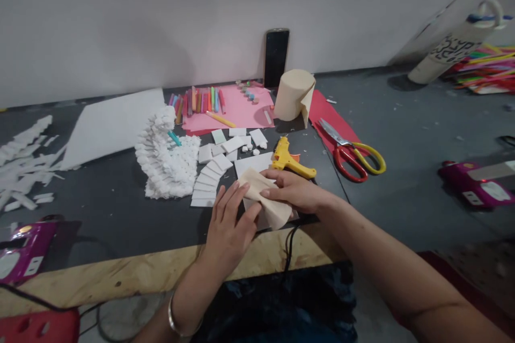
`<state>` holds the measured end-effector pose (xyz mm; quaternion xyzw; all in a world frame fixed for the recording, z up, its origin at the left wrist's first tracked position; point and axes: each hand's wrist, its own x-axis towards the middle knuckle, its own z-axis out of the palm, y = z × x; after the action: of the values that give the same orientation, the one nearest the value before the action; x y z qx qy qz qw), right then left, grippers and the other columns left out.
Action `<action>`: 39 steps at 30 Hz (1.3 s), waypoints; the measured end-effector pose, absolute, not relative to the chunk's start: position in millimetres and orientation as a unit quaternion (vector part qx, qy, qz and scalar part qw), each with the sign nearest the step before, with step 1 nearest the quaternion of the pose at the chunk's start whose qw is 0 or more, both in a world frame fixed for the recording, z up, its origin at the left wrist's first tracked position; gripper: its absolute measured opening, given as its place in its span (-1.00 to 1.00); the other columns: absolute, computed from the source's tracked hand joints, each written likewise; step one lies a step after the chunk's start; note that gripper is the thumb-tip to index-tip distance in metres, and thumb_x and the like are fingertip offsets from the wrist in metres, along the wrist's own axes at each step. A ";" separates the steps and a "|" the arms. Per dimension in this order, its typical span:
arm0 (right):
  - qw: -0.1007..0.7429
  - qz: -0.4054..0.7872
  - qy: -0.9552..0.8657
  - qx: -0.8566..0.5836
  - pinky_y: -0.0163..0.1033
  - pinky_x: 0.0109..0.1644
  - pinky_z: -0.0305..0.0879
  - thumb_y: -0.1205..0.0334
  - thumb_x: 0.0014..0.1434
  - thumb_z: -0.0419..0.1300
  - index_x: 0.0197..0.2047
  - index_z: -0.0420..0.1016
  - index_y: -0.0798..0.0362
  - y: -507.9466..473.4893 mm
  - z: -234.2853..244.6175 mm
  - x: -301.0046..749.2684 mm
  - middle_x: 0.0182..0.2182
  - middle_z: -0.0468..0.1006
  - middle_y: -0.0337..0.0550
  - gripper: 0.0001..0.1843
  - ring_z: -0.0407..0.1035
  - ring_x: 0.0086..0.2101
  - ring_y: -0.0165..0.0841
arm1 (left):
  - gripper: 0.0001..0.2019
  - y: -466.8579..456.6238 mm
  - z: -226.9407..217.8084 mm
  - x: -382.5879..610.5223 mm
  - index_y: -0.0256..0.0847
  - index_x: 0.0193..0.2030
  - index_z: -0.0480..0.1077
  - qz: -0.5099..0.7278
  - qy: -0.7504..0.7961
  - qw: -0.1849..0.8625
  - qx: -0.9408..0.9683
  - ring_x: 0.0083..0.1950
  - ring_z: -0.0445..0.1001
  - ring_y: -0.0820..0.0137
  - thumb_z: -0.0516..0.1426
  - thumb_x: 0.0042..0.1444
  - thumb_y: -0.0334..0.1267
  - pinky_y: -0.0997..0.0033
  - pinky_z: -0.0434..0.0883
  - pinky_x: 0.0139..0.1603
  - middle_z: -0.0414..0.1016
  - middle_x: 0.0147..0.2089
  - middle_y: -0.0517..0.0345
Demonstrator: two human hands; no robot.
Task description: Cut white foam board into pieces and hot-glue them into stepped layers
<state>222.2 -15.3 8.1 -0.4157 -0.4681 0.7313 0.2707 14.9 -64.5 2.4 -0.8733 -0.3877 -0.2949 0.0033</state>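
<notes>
A crumpled piece of beige paper (277, 215) lies between my hands, over a white sheet (257, 162) at the table's front edge. My left hand (231, 225) grips it from the left, fingertips on its upper left part and thumb at its middle. From the right, my right hand (298, 192) pinches it, the thumb on top; some fingers are hidden. Just beyond my right hand rests a yellow glue gun (292, 161). White rectangular pieces (207, 182) fan out left of the paper, beside a fluffy white ruffled piece (167, 161).
Behind stand a beige paper roll (293, 95) and a phone (277, 58). Crayon-like sticks (203, 101) lie on pink paper (245, 115). Scissors (346, 153) lie right on red paper (328, 115). A bottle (458, 48) leans far right. White strips (26, 171) are at left.
</notes>
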 end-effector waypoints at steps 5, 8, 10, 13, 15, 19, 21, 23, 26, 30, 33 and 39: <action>0.209 0.585 -0.663 -0.417 -0.35 -0.42 0.25 -0.02 0.21 0.18 0.12 0.41 -0.02 -27.0 23.6 222.9 -0.39 0.54 -0.24 -0.54 0.38 -0.44 -0.41 | -0.65 -58.6 -0.4 3.8 -0.13 0.05 0.32 -0.302 -0.410 -0.119 -0.852 0.12 0.42 0.22 0.02 0.16 -0.51 0.09 0.41 0.11 0.46 0.03 -0.03; 0.229 0.400 -0.737 -0.495 -0.26 -0.24 0.32 0.00 0.26 0.12 0.08 0.46 -0.01 -31.2 28.3 238.7 -0.23 0.60 -0.11 -0.60 0.44 -0.31 -0.32 | -0.67 -55.0 -5.8 0.5 -0.18 -0.04 0.38 -0.260 -0.431 -0.167 -0.848 -0.06 0.47 0.27 -0.03 0.13 -0.54 0.23 0.46 -0.03 0.51 -0.14 0.02; 0.262 0.223 -0.740 -0.578 -0.17 -0.14 0.32 0.04 0.29 0.08 0.03 0.48 0.02 -29.0 23.4 254.0 -0.15 0.58 -0.01 -0.65 0.45 -0.22 -0.23 | -0.64 -53.7 -8.9 -0.1 -0.20 -0.02 0.38 -0.248 -0.439 -0.162 -0.848 0.03 0.43 0.21 0.01 0.07 -0.55 0.16 0.42 0.06 0.50 -0.05 -0.02; 0.208 0.041 -0.748 -0.629 -0.05 -0.07 0.29 0.05 0.25 0.13 0.05 0.45 0.10 -19.5 7.0 273.7 -0.12 0.53 0.13 -0.61 0.38 -0.10 -0.05 | -0.54 -52.6 -11.3 0.9 -0.22 0.08 0.35 -0.223 -0.422 -0.160 -0.864 0.18 0.34 0.15 0.06 0.01 -0.54 0.06 0.33 0.20 0.44 0.12 -0.07; 0.163 0.006 -0.758 -0.632 -0.02 -0.08 0.28 0.09 0.23 0.16 0.06 0.43 0.15 -12.7 -4.4 280.6 -0.16 0.52 0.16 -0.59 0.37 -0.13 -0.02 | -0.52 -51.9 -11.6 2.2 -0.22 0.10 0.35 -0.206 -0.406 -0.167 -0.874 0.21 0.32 0.14 0.08 0.00 -0.53 0.04 0.31 0.23 0.42 0.16 -0.08; 0.180 0.023 -0.768 -0.614 -0.03 -0.07 0.28 0.25 0.27 0.05 0.07 0.38 0.16 -10.0 -15.0 286.9 -0.15 0.50 0.15 -0.67 0.36 -0.15 -0.06 | -0.56 -51.7 -11.9 3.2 -0.22 0.06 0.37 -0.201 -0.408 -0.177 -0.873 0.22 0.33 0.15 0.07 0.00 -0.53 0.00 0.32 0.24 0.41 0.17 -0.09; 0.232 0.051 -0.765 -0.598 -0.03 -0.05 0.29 0.27 0.27 0.03 0.08 0.36 0.12 -15.6 -14.0 292.6 -0.12 0.50 0.12 -0.67 0.36 -0.12 -0.08 | -0.55 -52.3 -12.4 2.9 -0.23 0.06 0.38 -0.206 -0.410 -0.179 -0.870 0.22 0.33 0.14 0.07 -0.01 -0.55 0.00 0.33 0.23 0.41 0.17 -0.10; 0.268 0.059 -0.767 -0.580 -0.01 -0.02 0.29 0.23 0.28 0.03 0.11 0.34 0.07 -23.3 -11.7 302.6 -0.08 0.50 0.10 -0.65 0.36 -0.08 -0.09 | -0.51 -53.1 -13.1 2.7 -0.22 0.06 0.38 -0.211 -0.410 -0.180 -0.869 0.21 0.34 0.14 0.07 -0.05 -0.57 0.00 0.34 0.23 0.41 0.17 -0.10; 0.254 0.026 -0.781 -0.570 0.03 0.02 0.24 0.20 0.28 0.03 0.13 0.35 0.03 -32.8 -11.5 325.4 -0.06 0.51 0.08 -0.63 0.35 -0.06 -0.08 | -0.48 -53.5 -14.0 2.7 -0.18 0.08 0.38 -0.221 -0.409 -0.182 -0.866 0.21 0.35 0.14 0.07 -0.06 -0.58 -0.03 0.34 0.23 0.42 0.16 -0.08; 0.192 -0.018 -0.784 -0.589 0.05 0.01 0.22 0.21 0.26 0.05 0.08 0.41 -0.01 -37.2 -20.2 357.3 -0.10 0.53 0.04 -0.66 0.35 -0.07 -0.07 | -0.54 -52.6 -15.2 2.2 -0.18 0.00 0.41 -0.248 -0.411 -0.187 -0.857 0.16 0.39 0.16 0.04 -0.05 -0.60 0.01 0.39 0.18 0.45 0.12 -0.06; 0.143 -0.033 -0.792 -0.593 0.09 0.03 0.20 0.22 0.25 0.06 0.08 0.42 -0.02 -39.8 -21.6 366.3 -0.10 0.53 0.03 -0.66 0.33 -0.05 -0.06 | -0.57 -52.4 -16.0 0.5 -0.19 -0.07 0.43 -0.269 -0.420 -0.192 -0.845 0.10 0.42 0.20 0.02 -0.05 -0.61 0.09 0.42 0.12 0.48 0.06 -0.03; 0.210 -0.038 -0.817 -0.535 0.12 0.08 0.23 0.20 0.21 0.18 0.18 0.34 -0.08 -62.3 6.5 321.9 0.04 0.43 0.09 -0.54 0.30 0.02 -0.02 | -0.77 -57.3 -2.1 1.0 -0.16 -0.18 0.48 -0.279 -0.471 -0.241 -0.801 -0.12 0.50 0.27 0.04 0.12 -0.45 0.26 0.45 -0.11 0.54 -0.19 0.05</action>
<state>321.9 -62.3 6.5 -0.5355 -0.8171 -0.0384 0.2101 1.0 -57.3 -2.1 -0.8012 -0.4710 -0.2795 -0.2410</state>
